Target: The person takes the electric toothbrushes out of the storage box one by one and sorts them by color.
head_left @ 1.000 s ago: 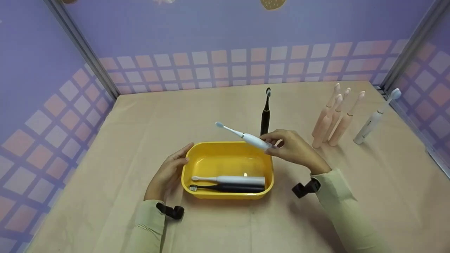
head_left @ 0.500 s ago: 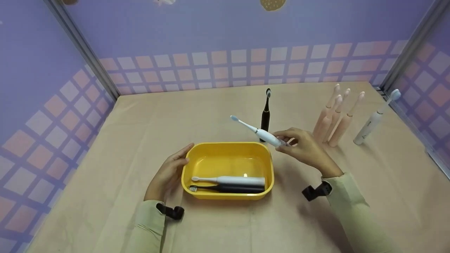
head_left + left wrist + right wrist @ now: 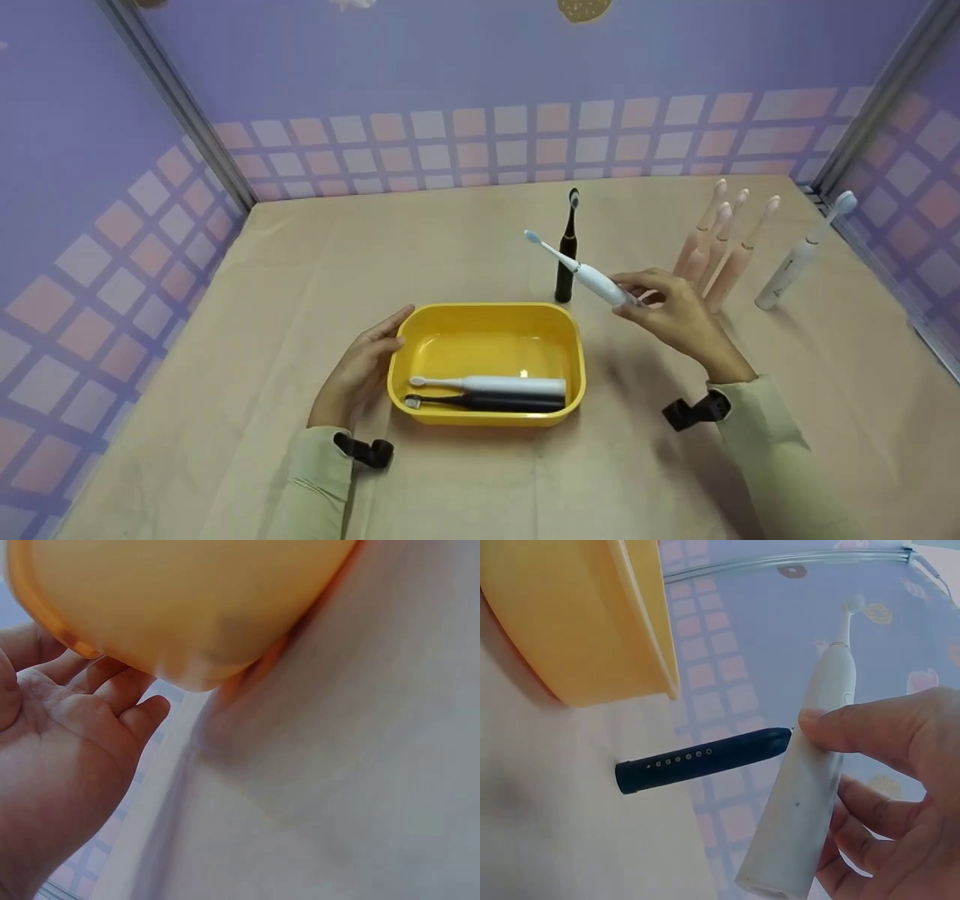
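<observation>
My left hand holds the yellow bin at its left end, thumb at the rim. In the left wrist view, its fingers meet the bin's outer wall. Inside the bin, a white electric toothbrush lies alongside a black one. Raised right of the bin, another white electric toothbrush is pinched by my right hand near its base, head tilted up to the left. Behind it a black electric toothbrush stands upright on the table; in the right wrist view its button side shows.
Several pink electric toothbrushes stand at the right, partly behind my right hand. Beyond them stands a white electric toothbrush. A cloth-covered table bears everything, with a tiled-pattern backdrop along its back edge.
My right hand has moved right and away from above the bin, carrying the white electric toothbrush. My left hand and the bin have stayed put.
</observation>
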Demonstrator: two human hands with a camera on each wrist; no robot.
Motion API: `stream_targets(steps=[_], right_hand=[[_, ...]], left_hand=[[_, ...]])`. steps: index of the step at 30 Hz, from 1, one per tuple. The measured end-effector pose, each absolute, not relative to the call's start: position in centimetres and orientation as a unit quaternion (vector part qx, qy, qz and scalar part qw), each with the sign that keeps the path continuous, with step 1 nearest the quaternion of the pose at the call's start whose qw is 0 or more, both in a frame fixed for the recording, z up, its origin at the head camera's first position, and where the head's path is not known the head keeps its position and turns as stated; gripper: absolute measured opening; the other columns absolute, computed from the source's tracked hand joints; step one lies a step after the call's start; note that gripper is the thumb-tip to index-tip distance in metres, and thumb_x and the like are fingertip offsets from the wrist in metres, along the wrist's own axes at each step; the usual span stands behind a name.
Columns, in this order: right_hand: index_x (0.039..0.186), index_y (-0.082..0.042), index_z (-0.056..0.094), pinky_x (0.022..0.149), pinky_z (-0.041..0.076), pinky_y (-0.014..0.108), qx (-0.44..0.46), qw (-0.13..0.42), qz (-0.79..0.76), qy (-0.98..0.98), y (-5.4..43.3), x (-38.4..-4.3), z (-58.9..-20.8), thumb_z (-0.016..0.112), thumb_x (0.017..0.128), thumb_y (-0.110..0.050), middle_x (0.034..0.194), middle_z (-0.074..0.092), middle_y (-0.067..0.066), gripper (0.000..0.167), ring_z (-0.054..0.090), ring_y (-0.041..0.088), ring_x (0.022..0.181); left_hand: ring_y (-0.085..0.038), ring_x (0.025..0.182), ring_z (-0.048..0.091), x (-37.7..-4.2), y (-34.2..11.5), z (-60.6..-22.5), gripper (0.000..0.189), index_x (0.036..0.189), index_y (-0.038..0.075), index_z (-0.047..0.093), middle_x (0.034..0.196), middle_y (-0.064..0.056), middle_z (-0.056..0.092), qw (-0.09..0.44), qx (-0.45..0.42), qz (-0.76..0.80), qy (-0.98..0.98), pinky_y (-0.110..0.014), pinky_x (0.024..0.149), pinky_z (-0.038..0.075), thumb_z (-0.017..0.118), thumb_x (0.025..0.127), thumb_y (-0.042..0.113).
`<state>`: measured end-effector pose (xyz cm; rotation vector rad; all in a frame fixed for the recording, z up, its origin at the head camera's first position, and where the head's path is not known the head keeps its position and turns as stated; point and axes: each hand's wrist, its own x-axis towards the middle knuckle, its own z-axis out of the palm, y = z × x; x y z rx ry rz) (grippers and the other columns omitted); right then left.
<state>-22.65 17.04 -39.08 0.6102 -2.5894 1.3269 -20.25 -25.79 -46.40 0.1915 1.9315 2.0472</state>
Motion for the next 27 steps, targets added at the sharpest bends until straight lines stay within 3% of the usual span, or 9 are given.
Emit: stream_targets(steps=[7, 19, 27], right_hand=[[0.114, -0.004, 0.07, 0.076, 0.049, 0.011, 0.188, 0.126, 0.464, -0.856, 18.3, -22.6, -39.2, 0.074, 0.08, -0.003, 0.103, 0.069, 0.013, 0.035, 0.058, 0.002, 0.088], [0.115, -0.001, 0.068, 0.076, 0.049, 0.009, 0.153, 0.132, 0.478, -0.855, 20.1, -22.4, -39.0, 0.076, 0.079, -0.004, 0.102, 0.068, 0.016, 0.038, 0.059, 0.0, 0.087], [0.115, 0.0, 0.067, 0.076, 0.051, 0.01, 0.134, 0.145, 0.475, -0.857, 20.9, -22.3, -39.2, 0.075, 0.079, -0.004, 0.104, 0.068, 0.017, 0.037, 0.059, -0.001, 0.087]], left_hand=[[-0.021, 0.146, 0.024, -20.0, -25.7, -46.2, 0.057, 0.154, 0.013, 0.023, 0.161, -0.003, 0.018, 0.159, 0.057, 0.736, 0.655, -0.031, 0.114, 0.033, 0.039, 0.1, 0.007], [-0.021, 0.147, 0.021, -19.9, -25.6, -45.9, 0.057, 0.155, 0.012, 0.02, 0.162, -0.004, 0.015, 0.16, 0.059, 0.739, 0.651, -0.035, 0.117, 0.026, 0.037, 0.1, 0.006], [-0.019, 0.146, 0.026, -20.0, -25.6, -46.1, 0.057, 0.153, 0.014, 0.027, 0.161, -0.001, 0.021, 0.157, 0.047, 0.737, 0.656, -0.031, 0.115, 0.029, 0.039, 0.098, 0.006]])
